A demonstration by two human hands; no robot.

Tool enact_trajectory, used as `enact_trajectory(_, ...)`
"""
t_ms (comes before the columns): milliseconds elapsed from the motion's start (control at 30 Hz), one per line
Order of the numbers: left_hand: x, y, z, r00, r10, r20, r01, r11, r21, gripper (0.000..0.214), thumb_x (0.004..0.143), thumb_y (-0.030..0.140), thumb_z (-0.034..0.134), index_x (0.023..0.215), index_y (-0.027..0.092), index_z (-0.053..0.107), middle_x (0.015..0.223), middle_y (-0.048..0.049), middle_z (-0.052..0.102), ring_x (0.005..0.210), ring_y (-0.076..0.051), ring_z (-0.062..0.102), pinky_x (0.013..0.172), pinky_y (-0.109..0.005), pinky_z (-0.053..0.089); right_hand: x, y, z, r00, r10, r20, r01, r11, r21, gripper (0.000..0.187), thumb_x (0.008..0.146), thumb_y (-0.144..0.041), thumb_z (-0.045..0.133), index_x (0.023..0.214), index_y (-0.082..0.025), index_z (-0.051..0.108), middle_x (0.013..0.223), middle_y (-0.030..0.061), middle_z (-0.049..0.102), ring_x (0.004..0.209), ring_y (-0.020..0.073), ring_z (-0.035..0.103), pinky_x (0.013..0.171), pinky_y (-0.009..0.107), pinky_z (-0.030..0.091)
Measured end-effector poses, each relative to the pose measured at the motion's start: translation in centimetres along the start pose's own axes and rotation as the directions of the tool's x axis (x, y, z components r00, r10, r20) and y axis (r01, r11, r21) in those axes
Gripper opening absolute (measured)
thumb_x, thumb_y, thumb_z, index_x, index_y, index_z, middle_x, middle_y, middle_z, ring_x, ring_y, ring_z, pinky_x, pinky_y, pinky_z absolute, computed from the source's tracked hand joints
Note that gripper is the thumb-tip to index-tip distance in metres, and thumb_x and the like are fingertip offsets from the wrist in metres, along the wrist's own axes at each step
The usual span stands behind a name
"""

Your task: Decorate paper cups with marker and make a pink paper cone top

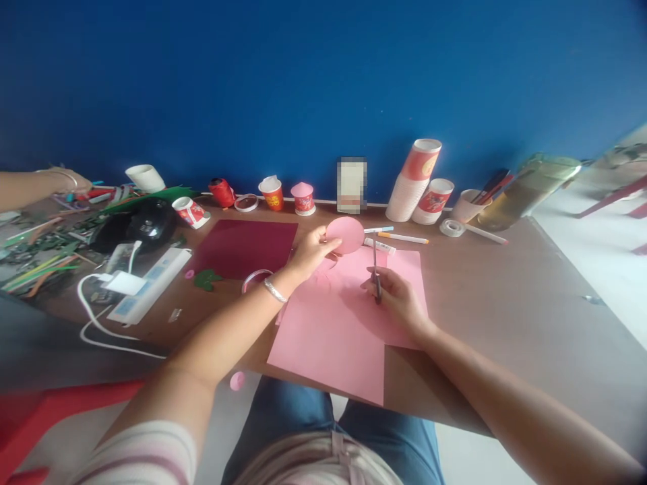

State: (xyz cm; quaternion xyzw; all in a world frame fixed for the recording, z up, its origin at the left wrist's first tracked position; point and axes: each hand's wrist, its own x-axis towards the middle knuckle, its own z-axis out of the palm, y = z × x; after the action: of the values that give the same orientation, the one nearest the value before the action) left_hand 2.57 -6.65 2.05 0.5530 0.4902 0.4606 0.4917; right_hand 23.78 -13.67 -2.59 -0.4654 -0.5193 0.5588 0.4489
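Blue wall (242, 81): running plain along the back of a pretty cluttered brown counter (505, 283)
Far left: someone else's hand (75, 183), bracelet (69, 178) on the wrist, over a messy heap (45, 249) of green and coloured strips; can't tell what's gripped there
White cup (144, 178): tipped over by the heap, close to the wall
Power strip (151, 286): lying at an angle, with a white charger (124, 283) plugged in
Tilted cup (188, 211): red and white, leaning over a bit
Maroon sheet (247, 246): flat, with a green cutout (205, 279) at the near left corner
Red cup (304, 205): upright near the wall, topped with a little pink cone (302, 189)
Left hand (311, 252): grip pinched on the left side of a pink disc (348, 234), held up over the pink sheets (328, 343), pretty much between both hands
Right hand (397, 293): grip wrapped around the handles of the scissors (377, 286), pointed away, tips just beside the disc; can't tell about the blades, sorry
Markers (404, 238): lying just past the scissors
Cup stack (404, 192): nested tall by the wall
Tape roll (452, 228): resting near the pen cup (465, 207)
Bottle (528, 192): far right, yellowish liquid inside
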Motion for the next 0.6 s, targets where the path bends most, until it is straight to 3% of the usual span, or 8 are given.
enact_trajectory(167, -1.3, -1.5, 0.7, 0.988, 0.153, -0.005, -0.148, 0.964, 0.221, 0.025, 0.083, 0.032, 0.073, 0.099, 0.015, 0.067, 0.08, -0.0026, 0.068, 0.069, -0.015, 0.067, 0.061, -0.025, 0.056, 0.4, -0.1, -0.3, 1.0, 0.0, -0.028, 0.0, 1.0, 0.006, 0.051, 0.078, -0.053, 0.074, 0.115, -0.02, 0.062, 0.081, 0.0036, 0.071, 0.07, 0.0195, 0.066, 0.057, 0.03, 0.045)
enact_trajectory(367, -1.0, -4.8, -0.5, 0.975, 0.223, -0.022, -0.217, 0.965, 0.145, 0.027, 0.083, 0.041, 0.073, 0.094, 0.016, 0.068, 0.084, -0.0012, 0.064, 0.071, -0.013, 0.06, 0.064, -0.025, 0.056, 0.2, 0.3, -0.2, 1.0, 0.009, -0.018, -0.009, 1.0, -0.018, 0.045, 0.08, -0.047, 0.074, 0.114, -0.02, 0.063, 0.081, 0.0035, 0.072, 0.074, 0.0196, 0.068, 0.061, 0.031, 0.049)
enact_trajectory(500, -1.6, -4.4, -0.1, 0.913, 0.409, 0.007, -0.403, 0.896, 0.189, 0.017, 0.086, 0.036, 0.072, 0.089, 0.019, 0.071, 0.097, -0.0042, 0.063, 0.089, -0.015, 0.062, 0.074, -0.026, 0.057, 0.8, 0.5, -0.3, 1.0, 0.0, -0.025, -0.001, 1.0, -0.025, 0.048, 0.078, -0.048, 0.076, 0.115, -0.02, 0.062, 0.087, 0.0052, 0.074, 0.072, 0.0192, 0.068, 0.059, 0.031, 0.05)
enact_trajectory(600, -2.2, -3.6, -0.1, 0.869, 0.494, -0.017, -0.477, 0.848, 0.232, 0.015, 0.088, 0.035, 0.07, 0.088, 0.021, 0.072, 0.097, -0.0048, 0.061, 0.095, -0.016, 0.062, 0.08, -0.027, 0.056, 1.1, -0.5, -0.8, 0.996, -0.068, -0.062, 0.058, 0.988, -0.145, 0.04, 0.08, -0.045, 0.074, 0.109, -0.02, 0.062, 0.083, 0.0049, 0.074, 0.071, 0.0197, 0.069, 0.061, 0.033, 0.053)
